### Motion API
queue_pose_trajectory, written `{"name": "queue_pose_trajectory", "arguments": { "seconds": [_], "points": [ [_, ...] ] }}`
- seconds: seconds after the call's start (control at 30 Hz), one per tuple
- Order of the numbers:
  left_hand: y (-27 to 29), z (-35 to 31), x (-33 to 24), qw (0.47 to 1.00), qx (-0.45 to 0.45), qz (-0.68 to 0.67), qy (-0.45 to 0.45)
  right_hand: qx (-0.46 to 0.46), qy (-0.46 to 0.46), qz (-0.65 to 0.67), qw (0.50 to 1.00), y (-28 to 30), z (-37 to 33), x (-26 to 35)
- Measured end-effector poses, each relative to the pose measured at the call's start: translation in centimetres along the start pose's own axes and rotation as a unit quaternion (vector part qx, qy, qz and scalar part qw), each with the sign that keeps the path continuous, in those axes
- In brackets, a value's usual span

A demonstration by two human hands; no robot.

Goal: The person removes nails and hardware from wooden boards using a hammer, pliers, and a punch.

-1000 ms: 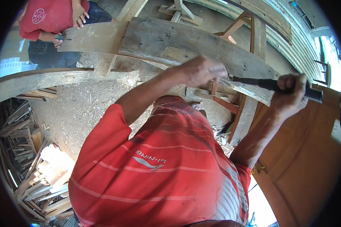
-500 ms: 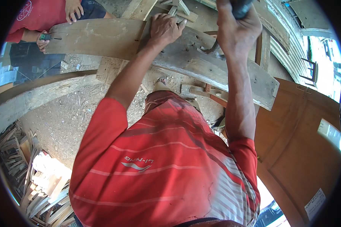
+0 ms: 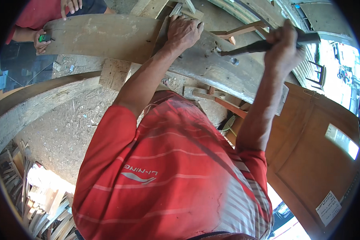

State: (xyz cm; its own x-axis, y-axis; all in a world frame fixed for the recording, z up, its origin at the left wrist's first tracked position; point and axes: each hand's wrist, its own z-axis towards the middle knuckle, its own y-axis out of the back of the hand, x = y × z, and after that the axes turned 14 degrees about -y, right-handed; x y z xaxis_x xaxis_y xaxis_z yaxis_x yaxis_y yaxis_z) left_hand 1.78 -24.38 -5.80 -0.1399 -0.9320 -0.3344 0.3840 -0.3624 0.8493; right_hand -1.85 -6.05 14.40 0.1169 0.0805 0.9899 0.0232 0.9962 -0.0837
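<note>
Levering, it seems, at a weathered grey wooden plank point(image 3: 216, 72) in the upper centre of the frame
The right hand point(image 3: 284, 50), upper right, has its grip closed round a dark, long-handled metal tool point(image 3: 252, 48), whose tip meets the plank; the left hand point(image 3: 185, 33) rests on the plank's left part (whether it clasps the edge, I cannot tell); the next move probably calls for a firm left hand and a controlled pull.

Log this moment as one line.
Left hand: resting on grey plank | right hand: gripping black hammer, head at plank | co-worker's hand: holding green tool by brown board
</note>
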Motion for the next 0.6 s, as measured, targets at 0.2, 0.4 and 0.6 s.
{"name": "queue_pose_trajectory", "arguments": {
  "seconds": [0.2,0.4,0.6],
  "points": [
    [0.9,-1.2,0.3,1.000,0.005,0.005,-0.005,0.005,-0.049,0.074,0.996,4.1,0.3,0.5],
    [1.2,-0.9,-1.0,0.991,-0.023,-0.124,-0.051,-0.042,-0.011,0.145,0.989,9.2,0.4,3.5],
    [5.0,-2.6,-5.6,0.924,0.011,-0.332,-0.191,-0.024,0.040,0.169,0.985,6.6,-1.4,4.8]
  ]
}}
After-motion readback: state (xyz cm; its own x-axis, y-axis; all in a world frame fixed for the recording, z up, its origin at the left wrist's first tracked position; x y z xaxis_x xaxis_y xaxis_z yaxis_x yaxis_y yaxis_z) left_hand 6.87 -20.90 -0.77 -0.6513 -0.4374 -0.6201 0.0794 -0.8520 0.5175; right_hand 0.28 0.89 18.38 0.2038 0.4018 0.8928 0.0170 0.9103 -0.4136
